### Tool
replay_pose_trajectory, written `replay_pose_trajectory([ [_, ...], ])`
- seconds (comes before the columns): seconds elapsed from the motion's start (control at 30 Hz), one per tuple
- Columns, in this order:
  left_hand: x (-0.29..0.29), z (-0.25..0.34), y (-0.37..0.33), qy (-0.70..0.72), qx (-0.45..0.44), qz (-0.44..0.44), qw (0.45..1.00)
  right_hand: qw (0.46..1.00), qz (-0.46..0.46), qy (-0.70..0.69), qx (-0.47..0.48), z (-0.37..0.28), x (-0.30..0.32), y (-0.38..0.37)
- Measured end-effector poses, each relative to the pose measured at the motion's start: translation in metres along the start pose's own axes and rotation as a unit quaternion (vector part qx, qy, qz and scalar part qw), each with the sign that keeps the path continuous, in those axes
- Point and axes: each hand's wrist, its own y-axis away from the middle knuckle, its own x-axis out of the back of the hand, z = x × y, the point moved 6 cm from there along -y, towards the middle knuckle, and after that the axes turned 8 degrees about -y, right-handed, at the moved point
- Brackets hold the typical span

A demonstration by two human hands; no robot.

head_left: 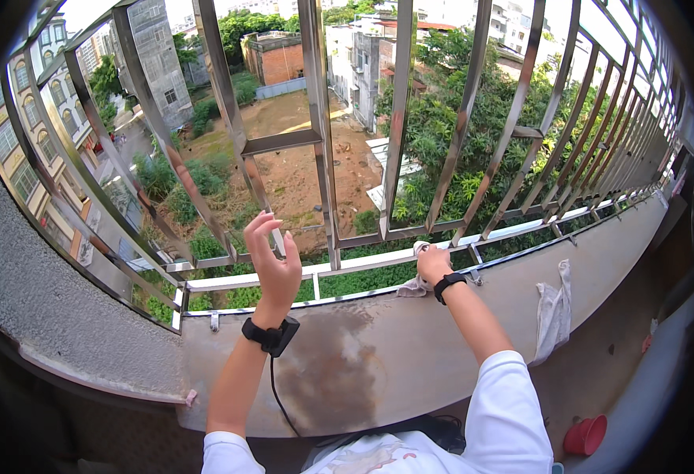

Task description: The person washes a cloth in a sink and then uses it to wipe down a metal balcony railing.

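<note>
Holding a grey-white rag (415,288) at the lower grille rail (363,263) with the right hand (435,264).
Apparently wiping: for a clean pass, best to fold the rag right round the rail, press evenly and draw in short strokes, working into corners beside each upright. Bunched under the right hand's curled fingers, with a tail drooping to the ledge (430,359) — cannot tell how firmly pinched. Nothing visible in the raised left hand (276,267), loosely spread near the polished grille bars (398,118). Mind knuckles against those bars, and the open drop beyond the rail. Room to slide leftward along the rail as far as the left hand; rightward, watch for the small metal bracket (477,279) and, farther off, a second rag (551,312) draped over the ledge.
</note>
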Motion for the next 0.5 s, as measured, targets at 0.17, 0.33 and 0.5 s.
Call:
replay_pose_trajectory([
  [0.17,-0.063,0.005,0.019,-0.039,0.125,-0.148,0.980,0.983,-0.013,0.009,0.181,-0.073,-0.008,0.002],
  [0.33,-0.097,0.006,0.011,-0.023,0.108,-0.123,0.986,0.943,0.030,-0.074,0.323,-0.155,-0.009,0.029],
  [0.5,-0.111,-0.010,-0.003,0.086,0.154,-0.112,0.978,0.923,0.111,-0.004,0.368,-0.064,-0.005,0.015],
])
